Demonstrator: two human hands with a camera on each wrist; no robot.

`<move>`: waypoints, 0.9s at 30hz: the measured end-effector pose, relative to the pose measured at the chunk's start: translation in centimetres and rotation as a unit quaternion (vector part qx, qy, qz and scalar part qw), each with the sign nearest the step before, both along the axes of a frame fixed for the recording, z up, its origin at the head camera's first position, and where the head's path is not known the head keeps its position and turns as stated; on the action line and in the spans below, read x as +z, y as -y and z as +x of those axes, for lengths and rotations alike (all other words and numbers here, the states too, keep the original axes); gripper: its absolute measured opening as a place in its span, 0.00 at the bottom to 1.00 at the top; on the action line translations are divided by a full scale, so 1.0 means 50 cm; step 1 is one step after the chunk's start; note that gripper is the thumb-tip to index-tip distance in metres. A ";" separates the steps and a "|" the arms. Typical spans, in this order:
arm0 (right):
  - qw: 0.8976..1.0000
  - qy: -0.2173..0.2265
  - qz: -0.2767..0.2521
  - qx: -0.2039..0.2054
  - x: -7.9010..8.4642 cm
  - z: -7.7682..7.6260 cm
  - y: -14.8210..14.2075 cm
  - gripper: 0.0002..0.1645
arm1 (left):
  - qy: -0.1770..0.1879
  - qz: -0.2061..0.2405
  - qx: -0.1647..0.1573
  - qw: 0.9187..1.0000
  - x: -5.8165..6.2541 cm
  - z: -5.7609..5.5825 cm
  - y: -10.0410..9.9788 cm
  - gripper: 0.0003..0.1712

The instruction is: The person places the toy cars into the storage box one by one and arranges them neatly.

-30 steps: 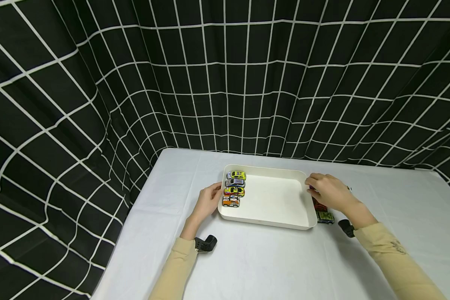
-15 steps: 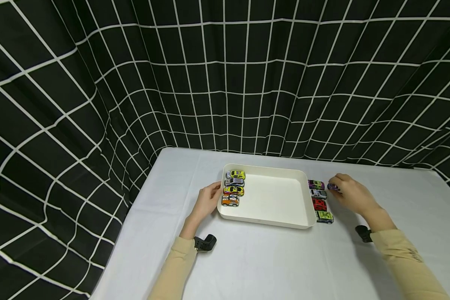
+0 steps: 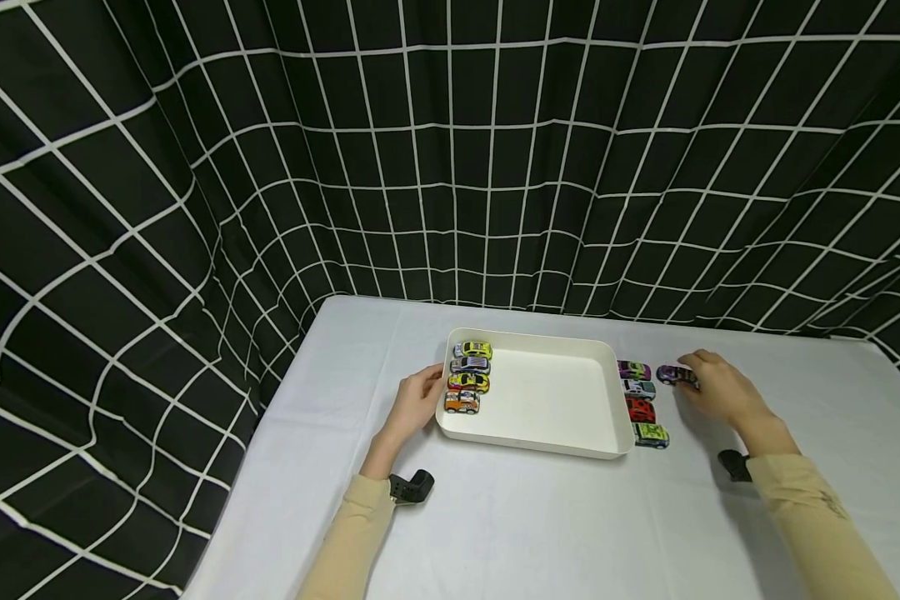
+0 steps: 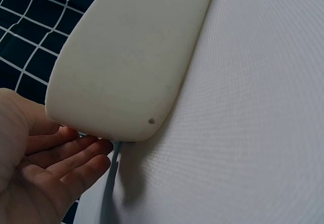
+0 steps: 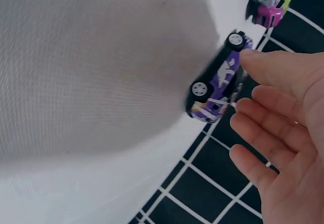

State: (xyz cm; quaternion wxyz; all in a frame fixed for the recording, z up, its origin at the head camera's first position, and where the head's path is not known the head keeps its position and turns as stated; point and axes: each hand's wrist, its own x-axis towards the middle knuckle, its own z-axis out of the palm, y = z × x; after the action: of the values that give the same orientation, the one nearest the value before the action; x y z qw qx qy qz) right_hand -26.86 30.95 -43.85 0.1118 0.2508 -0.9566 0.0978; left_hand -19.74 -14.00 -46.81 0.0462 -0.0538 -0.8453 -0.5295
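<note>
My left hand [image 3: 417,400] rests at the left wall of a white tray [image 3: 536,447]. In the left wrist view its fingers [image 4: 76,155] lie extended and loose against the tray's outside. Several toy cars stand in a column along the tray's left inside, among them an orange and white car [image 3: 462,403] and a yellow and red one [image 3: 468,382]. On the table to the tray's right, my right hand [image 3: 723,392] is at a purple toy car [image 3: 675,375]. In the right wrist view its thumb lies at the car's side, with the other fingers loosely spread.
Outside the tray's right wall stands another column: a purple and green car [image 3: 633,370], a silver-white car [image 3: 638,389], a red car [image 3: 641,410] and a green car [image 3: 651,435]. A white cloth covers the table [image 3: 540,533]. A black gridded curtain [image 3: 495,167] hangs behind it.
My right hand has moved right, away from the column by the tray, to the purple car. More of that car shows now than half a second ago. My left hand has stayed put.
</note>
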 end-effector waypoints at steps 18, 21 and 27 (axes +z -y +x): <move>0.999 0.048 0.008 -0.022 -0.030 -0.014 -0.014 0.21 | 0.001 -0.003 0.001 1.000 -0.001 0.001 0.000 0.20; 0.998 0.054 0.012 -0.024 -0.031 -0.016 -0.015 0.21 | 0.005 -0.004 0.004 1.000 -0.001 0.000 0.001 0.20; 0.999 0.040 0.008 -0.012 -0.034 -0.017 -0.015 0.18 | 0.000 -0.006 0.003 1.000 -0.002 -0.001 0.001 0.20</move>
State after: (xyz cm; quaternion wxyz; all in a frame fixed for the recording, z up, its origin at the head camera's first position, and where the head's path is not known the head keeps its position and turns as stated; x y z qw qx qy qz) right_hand -27.69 31.72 -45.57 0.0728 0.2357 -0.9640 0.0991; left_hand -19.78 -14.07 -46.92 0.0470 -0.0518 -0.8488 -0.5241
